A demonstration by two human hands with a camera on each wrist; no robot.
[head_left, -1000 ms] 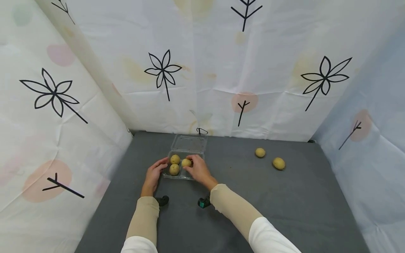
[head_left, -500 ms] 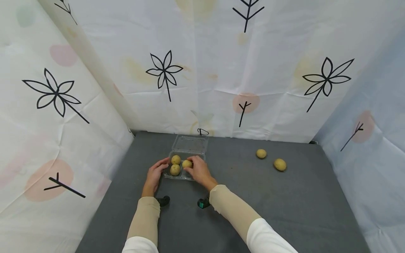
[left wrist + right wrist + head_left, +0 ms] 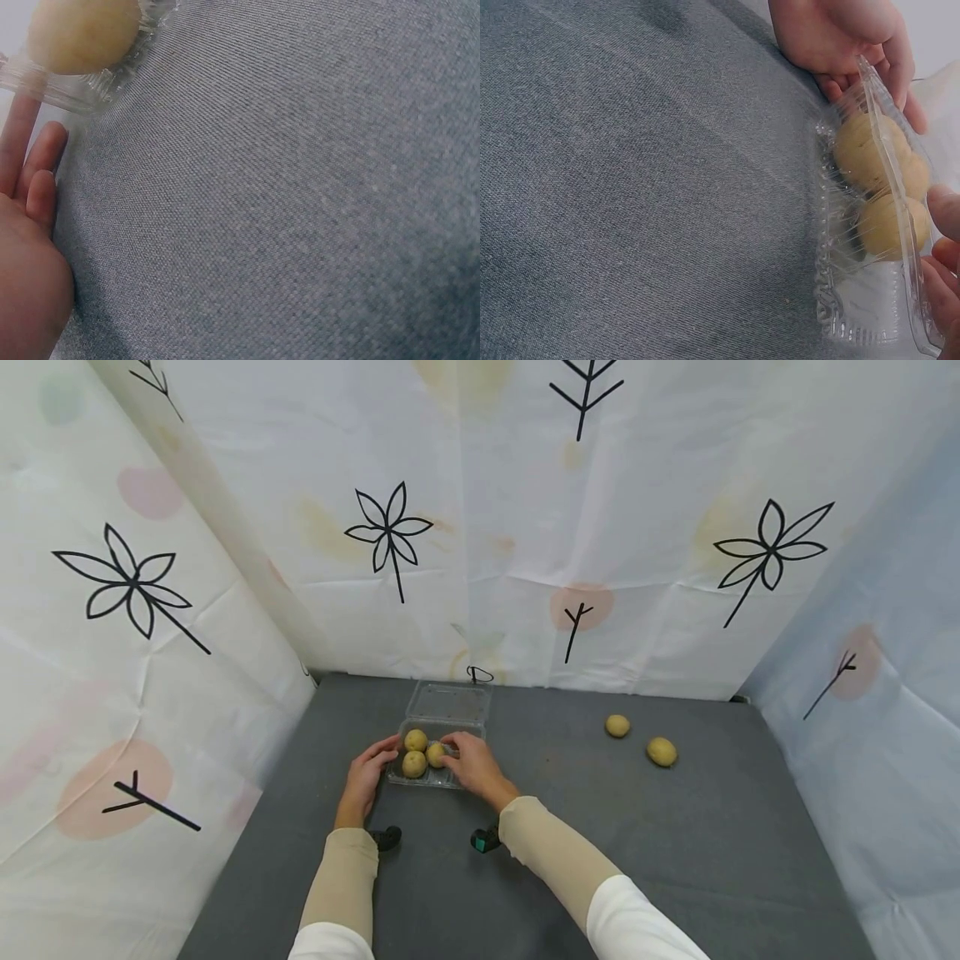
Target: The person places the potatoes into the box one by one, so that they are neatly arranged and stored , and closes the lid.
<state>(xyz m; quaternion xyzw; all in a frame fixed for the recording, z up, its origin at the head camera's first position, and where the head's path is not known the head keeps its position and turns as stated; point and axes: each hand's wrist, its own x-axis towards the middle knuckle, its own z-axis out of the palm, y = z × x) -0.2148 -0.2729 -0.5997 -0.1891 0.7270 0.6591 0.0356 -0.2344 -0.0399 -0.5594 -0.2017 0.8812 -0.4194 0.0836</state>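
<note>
A clear plastic clamshell container (image 3: 467,727) lies with its lid (image 3: 448,702) raised at the back. Three small yellow potatoes cluster in its left part: a back one (image 3: 416,741), a front one (image 3: 414,765) and a right one (image 3: 436,755). My left hand (image 3: 365,775) rests along the container's left side; a straight finger (image 3: 21,135) reaches its wall in the left wrist view. At the right potato, my right hand (image 3: 475,767) has thumb and fingertips beside its right side, not wrapped round it. The right wrist view shows that potato (image 3: 891,227) beyond the clear wall.
Two more potatoes lie on the grey table at the back right, a smaller one (image 3: 617,726) and a larger one (image 3: 662,752). A patterned white curtain (image 3: 510,552) surrounds the table's back and sides.
The right potato has shifted left, towards the other two, and the right hand's fingers have come off round it to its right side. The left hand stays at the container.
</note>
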